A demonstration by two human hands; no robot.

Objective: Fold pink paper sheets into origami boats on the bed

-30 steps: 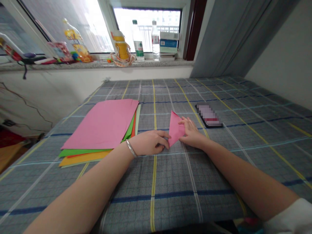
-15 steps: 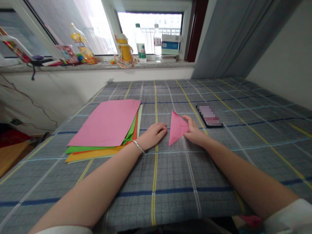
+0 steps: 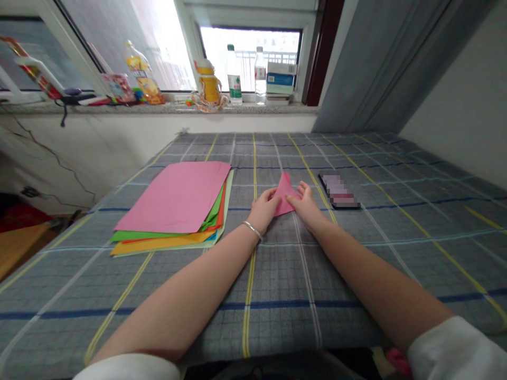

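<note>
While I keep my distance from the scene, a folded piece of pink paper (image 3: 284,191) stands pinched between two hands above a plaid-covered surface (image 3: 281,274). On my left hand (image 3: 264,210), a silver bracelet (image 3: 252,230) circling its wrist, the grip is clamped on the paper's near left side, thumb pressed to its face. My right hand (image 3: 308,209) has its grip clamped on the opposite side, thumb across the front and other fingers raised at the edge. Whether the paper's lower edge touches the cloth, I cannot tell. To the left lies a stack of colored sheets (image 3: 174,198), pink on top, with green, orange and yellow showing beneath. A phone (image 3: 338,191), screen blurred, rests to the right. Beyond, bottles (image 3: 234,84) and a yellow cup (image 3: 209,88) line the windowsill (image 3: 170,108).
</note>
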